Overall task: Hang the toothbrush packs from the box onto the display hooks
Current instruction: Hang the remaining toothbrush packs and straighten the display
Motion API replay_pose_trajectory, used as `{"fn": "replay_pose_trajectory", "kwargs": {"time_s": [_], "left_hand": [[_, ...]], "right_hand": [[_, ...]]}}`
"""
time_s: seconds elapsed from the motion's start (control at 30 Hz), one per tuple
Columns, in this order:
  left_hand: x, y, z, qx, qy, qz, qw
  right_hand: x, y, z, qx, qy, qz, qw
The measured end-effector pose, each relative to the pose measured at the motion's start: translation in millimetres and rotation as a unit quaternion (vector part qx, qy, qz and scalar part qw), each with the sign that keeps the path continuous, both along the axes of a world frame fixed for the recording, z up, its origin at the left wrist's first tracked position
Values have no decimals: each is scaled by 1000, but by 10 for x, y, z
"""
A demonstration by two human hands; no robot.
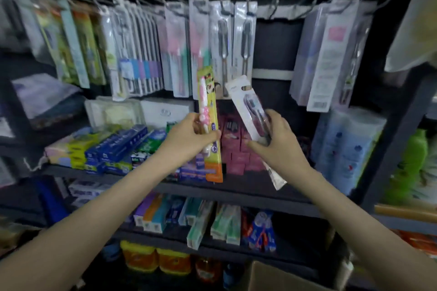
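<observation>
Toothbrush packs (pixel 208 92) before dark, stocked shelves (pixel 236 192)

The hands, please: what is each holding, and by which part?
The left hand grips the yellow pack mid-length; the right hand grips the white pack around its middle.

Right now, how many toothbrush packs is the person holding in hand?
2. The left hand grips a yellow pack, held upright; the right hand grips a white pack, tilted, beside it. Another stacked behind either would be hidden.
</observation>
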State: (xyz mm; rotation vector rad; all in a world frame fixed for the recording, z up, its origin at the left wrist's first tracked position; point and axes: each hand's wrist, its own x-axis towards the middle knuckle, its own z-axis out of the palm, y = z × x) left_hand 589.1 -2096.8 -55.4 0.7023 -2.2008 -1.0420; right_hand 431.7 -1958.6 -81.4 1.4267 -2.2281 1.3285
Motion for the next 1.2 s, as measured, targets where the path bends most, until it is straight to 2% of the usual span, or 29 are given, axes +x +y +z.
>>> {"fn": "replay_pose_trajectory", "kwargs": {"time_s": [0.1, 0.3, 0.47, 0.73, 1.03, 1.2], "left_hand": [[-10, -232, 305, -44, 18, 14, 999], [-77, -577, 773, -107, 63, 40, 991], [-172, -753, 938, -111, 81, 45, 990], [-283, -920, 914, -150, 94, 32, 984], [-470, -1059, 833, -197, 68, 43, 977], [-597, -988, 829, -219, 84, 23, 972]], "right_hand": [[-36, -232, 296, -21, 57, -22, 998], [-239, -587, 732, -71, 112, -55, 990], [-402, -753, 969, -91, 139, -99, 981], [-569, -928, 1066, -83, 125, -127, 980], [-585, -817, 862, -133, 77, -133, 979], [-692, -741, 907, -134, 67, -167, 974]]}}
